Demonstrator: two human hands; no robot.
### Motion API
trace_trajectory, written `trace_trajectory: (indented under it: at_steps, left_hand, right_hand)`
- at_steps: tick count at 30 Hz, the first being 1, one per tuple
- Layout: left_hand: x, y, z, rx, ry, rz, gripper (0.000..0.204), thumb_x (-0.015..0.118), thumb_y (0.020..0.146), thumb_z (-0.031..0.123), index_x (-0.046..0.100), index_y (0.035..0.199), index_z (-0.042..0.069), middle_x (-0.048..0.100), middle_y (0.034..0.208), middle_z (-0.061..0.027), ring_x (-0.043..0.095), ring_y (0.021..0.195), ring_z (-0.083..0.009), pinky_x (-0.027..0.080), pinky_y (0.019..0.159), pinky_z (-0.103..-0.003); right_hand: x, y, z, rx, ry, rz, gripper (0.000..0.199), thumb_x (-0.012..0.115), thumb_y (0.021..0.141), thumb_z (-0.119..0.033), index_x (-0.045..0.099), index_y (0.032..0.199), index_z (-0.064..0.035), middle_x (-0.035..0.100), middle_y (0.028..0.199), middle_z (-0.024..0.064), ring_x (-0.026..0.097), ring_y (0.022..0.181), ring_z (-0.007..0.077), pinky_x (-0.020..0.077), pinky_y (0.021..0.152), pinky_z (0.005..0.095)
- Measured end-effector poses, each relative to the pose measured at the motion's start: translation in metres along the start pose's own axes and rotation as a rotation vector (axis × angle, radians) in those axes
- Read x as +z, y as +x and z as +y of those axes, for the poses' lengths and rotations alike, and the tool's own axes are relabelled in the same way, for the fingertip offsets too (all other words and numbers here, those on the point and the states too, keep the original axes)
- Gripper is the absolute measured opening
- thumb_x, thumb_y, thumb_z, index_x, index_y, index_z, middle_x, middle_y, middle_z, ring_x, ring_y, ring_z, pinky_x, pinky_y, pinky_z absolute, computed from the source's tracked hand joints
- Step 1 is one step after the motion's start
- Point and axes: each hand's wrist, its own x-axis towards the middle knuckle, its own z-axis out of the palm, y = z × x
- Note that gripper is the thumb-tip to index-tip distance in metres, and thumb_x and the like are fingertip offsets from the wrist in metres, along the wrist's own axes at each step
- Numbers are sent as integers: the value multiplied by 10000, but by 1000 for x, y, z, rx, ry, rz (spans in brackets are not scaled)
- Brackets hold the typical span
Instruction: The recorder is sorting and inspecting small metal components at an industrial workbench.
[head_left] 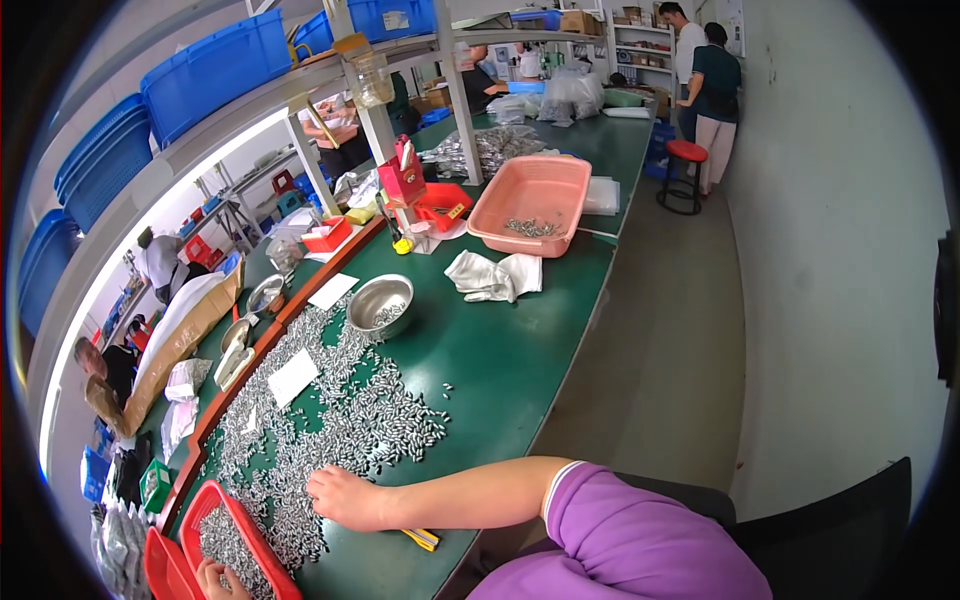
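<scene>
Small shiny metal pins (390,420) lie spread in a wide heap over the green bench. My right hand (345,498) rests at the near side of this heap, knuckles up, its fingers curled down among the pins. What its fingertips hold is hidden. At the lower edge my left hand (222,582) is partly cut off, its bent fingers over the near end of a red tray (262,550) full of pins. Whether it grips the rim or some pins is not clear. A second red tray (165,568) stands just left of it.
A steel bowl (381,304) with pins stands beyond the heap, near white gloves (495,277) and a pink basin (530,190). White cards (293,377) lie on the pins. A yellow tool (422,540) lies by my right forearm. A brown ledge (250,365) borders the left side.
</scene>
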Motion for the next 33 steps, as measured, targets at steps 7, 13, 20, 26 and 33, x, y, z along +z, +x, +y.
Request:
trace_trajectory:
  at_steps: [7, 13, 20, 26, 33]
  left_hand:
    - [-15, 18, 166, 118, -353, -143, 132, 620, 864, 49, 634, 989, 8, 596, 1092, -172, 588, 977, -327, 475, 870, -429]
    - [36, -7, 208, 337, -459, -311, 113, 675, 708, 27, 598, 790, 18, 570, 884, -145, 561, 843, -332, 463, 759, -415]
    - [35, -22, 200, 414, -372, -334, 85, 691, 750, 77, 644, 815, 46, 580, 841, -110, 563, 820, -312, 451, 749, -415]
    - [34, -28, 191, 370, -355, -345, 89, 693, 780, 133, 679, 854, 85, 580, 834, -67, 572, 827, -273, 445, 715, -411]
    - [36, -22, 193, 326, -449, -353, 77, 693, 785, 101, 662, 847, 68, 578, 825, -77, 567, 825, -280, 473, 727, -396]
  right_hand:
    - [-7, -2, 5, -49, -13, -33, 94, 578, 731, -151, 645, 707, -89, 564, 927, 65, 504, 1023, 254, 401, 920, 381]
    - [-15, 2, 8, -40, -19, 16, 140, 575, 749, -184, 691, 721, -109, 595, 955, 48, 527, 1030, 241, 426, 890, 377]
    - [-90, -12, -20, 202, -67, -254, 135, 652, 761, -174, 679, 859, -85, 609, 993, 104, 587, 976, 274, 514, 773, 398]
    - [-115, -51, -31, 377, -36, -335, 459, 715, 789, -285, 546, 1151, -60, 548, 1012, 142, 587, 923, 305, 512, 769, 398]
    - [-120, -56, -39, 460, -84, -301, 457, 669, 838, -284, 527, 1231, -102, 579, 972, 117, 619, 864, 294, 532, 748, 388]
